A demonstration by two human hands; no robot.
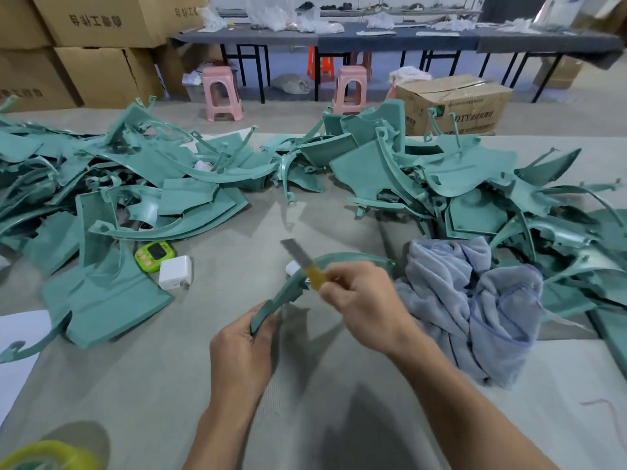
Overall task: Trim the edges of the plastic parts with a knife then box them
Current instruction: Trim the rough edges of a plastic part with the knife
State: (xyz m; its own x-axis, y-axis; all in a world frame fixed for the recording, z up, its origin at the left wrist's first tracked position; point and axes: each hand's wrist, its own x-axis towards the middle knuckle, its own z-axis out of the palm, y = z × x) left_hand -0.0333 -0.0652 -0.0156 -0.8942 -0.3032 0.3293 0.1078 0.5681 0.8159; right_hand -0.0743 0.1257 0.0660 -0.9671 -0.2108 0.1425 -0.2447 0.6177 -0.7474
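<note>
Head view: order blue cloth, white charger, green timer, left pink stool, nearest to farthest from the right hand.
1. Blue cloth, beside the right hand.
2. White charger, to its left.
3. Green timer, just past the charger.
4. Left pink stool, on the floor beyond.

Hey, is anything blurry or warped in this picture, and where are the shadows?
Head view: the right hand and knife are smeared by motion, the left hand and its green part sharper. Head view: the wide lens bows the far tables and tilts the stacked boxes. Head view: soft, even light, dim arm shadows on the grey table, no harsh glare.
</note>
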